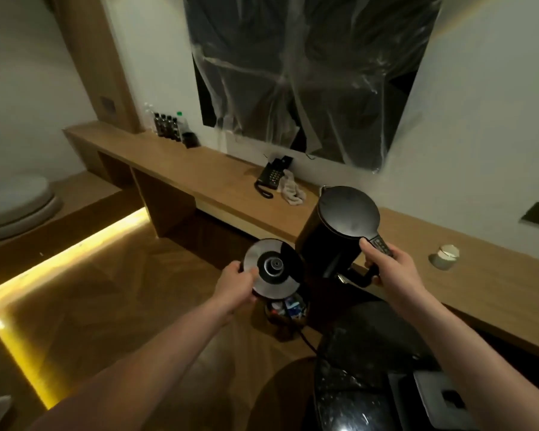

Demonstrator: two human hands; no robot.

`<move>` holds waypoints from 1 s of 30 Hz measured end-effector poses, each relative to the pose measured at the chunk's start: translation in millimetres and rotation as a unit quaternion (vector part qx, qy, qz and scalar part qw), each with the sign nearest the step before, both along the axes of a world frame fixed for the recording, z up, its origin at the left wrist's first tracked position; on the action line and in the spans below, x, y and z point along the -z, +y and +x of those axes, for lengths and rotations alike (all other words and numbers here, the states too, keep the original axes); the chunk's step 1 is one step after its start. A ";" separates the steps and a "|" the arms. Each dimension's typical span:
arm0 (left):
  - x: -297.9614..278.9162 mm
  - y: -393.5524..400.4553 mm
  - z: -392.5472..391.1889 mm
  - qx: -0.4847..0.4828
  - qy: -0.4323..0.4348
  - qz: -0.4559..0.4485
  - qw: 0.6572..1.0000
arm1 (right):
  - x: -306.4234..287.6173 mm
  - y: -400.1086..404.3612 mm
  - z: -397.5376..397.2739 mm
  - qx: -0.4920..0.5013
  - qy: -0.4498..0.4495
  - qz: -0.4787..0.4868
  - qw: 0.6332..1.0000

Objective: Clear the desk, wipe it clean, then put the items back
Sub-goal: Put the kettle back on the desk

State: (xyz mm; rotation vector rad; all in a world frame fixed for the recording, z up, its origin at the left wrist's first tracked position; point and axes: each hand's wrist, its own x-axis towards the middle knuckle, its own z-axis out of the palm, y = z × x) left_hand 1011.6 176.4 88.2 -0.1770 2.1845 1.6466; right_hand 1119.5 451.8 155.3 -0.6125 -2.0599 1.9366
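My right hand [386,264] grips the handle of a black electric kettle [339,225], held in the air just in front of the long wooden desk [218,178]. My left hand [235,283] holds the kettle's round silver-and-black base [273,269] by its left edge, tilted toward me, with its dark cord hanging down. On the desk lie a black telephone [269,177], a crumpled white cloth [291,189] beside it, and a small white cup [445,256] to the right.
Small dark bottles [167,124] and a black cup [191,140] stand at the desk's far left. A basket of packets [285,311] sits on the floor below the base. A dark round object [364,368] fills the lower right. A plastic-covered screen [308,73] hangs on the wall.
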 end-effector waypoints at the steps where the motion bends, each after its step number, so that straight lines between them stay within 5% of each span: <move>1: 2.4 1.4 0.7 0.002 -0.001 -0.002 1.000 | 6.5 4.4 10.1 0.008 -0.012 -0.007 1.000; 8: 19.4 42.9 35.4 -0.020 -0.077 0.141 0.987 | 62.3 44.0 101.8 0.062 -0.080 0.025 0.995; 17: -15.8 113.2 42.9 -0.090 0.061 0.097 0.989 | 151.2 88.3 191.2 0.046 -0.174 0.060 0.982; 21: -61.7 127.4 39.2 -0.136 0.161 0.097 0.973 | 164.1 95.3 203.1 0.035 -0.184 0.075 0.979; 26: -140.9 126.6 22.8 -0.198 0.214 0.215 0.932 | 170.1 101.0 211.6 0.038 -0.186 0.074 0.979; 30: -181.5 121.3 0.2 -0.214 0.254 0.156 0.930 | 161.7 101.9 211.0 0.038 -0.175 0.047 0.983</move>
